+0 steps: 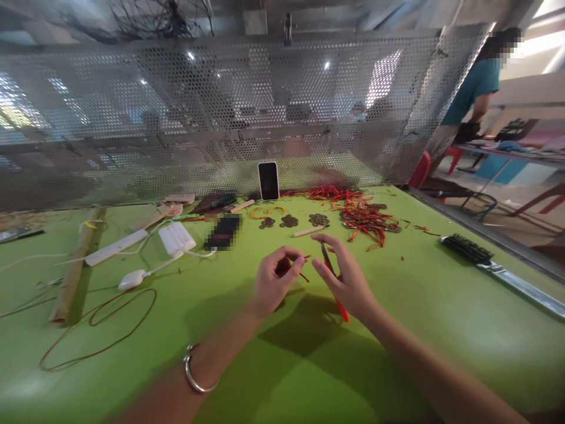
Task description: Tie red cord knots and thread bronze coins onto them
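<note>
My left hand [278,278], with a silver bracelet on the wrist, is closed in a pinch on a short red cord [305,278] above the green table [309,377]. Part of a brown coin-like piece [279,305] shows just under this hand. Red-handled scissors [341,310] hang in my right hand [346,274], their dark blades between thumb and fingers. The two hands are a small gap apart. Beyond them lie small clusters of brown coins [289,221] and a pile of coins tied with red cord [368,219].
A phone [269,181] stands upright against the perforated metal screen [185,135]. White adapters [176,238], cables and a wooden strip [77,268] lie at left. A black brush [468,249] lies at right. Another person [474,88] is at the far right.
</note>
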Tool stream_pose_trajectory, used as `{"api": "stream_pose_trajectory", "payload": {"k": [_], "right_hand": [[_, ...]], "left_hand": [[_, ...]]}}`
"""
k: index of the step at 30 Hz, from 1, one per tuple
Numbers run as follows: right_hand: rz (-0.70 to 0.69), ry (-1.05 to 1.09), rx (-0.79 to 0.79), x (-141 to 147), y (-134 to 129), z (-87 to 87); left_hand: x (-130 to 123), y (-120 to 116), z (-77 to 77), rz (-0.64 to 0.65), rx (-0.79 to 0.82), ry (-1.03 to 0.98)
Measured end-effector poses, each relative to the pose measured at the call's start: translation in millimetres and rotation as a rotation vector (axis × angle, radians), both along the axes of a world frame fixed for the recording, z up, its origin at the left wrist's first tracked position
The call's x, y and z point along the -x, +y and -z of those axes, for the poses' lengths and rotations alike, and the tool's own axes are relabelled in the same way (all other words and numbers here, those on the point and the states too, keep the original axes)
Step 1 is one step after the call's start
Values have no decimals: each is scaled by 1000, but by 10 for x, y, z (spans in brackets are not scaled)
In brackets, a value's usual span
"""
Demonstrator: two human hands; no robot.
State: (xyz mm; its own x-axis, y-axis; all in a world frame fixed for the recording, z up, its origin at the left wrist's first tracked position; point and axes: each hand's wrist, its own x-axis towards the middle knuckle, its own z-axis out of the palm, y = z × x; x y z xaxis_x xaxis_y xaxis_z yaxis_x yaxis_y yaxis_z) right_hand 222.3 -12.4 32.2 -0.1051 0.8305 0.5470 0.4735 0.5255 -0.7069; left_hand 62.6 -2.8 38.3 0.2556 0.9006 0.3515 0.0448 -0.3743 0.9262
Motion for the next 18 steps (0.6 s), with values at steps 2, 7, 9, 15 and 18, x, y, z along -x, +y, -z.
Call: {"api": "stream_pose_trajectory", "payload": {"k": [2,7,9,15,18], "right_hand": [[-15,-24,-30,17,-20,-21],[65,-11,8,-32,78,54],[57,-7,22,-40,91,79],[-361,-72,140,232,-60,208],[-371,-198,234,367,-98,273]], "left_hand": [[-18,-14,9,15,10,30],[-33,-13,21,-48,4,9],[-36,1,20,-67,10,-39],[-81,-35,-69,85,180,-362],[-74,-73,-184,169,249,-559]]}}
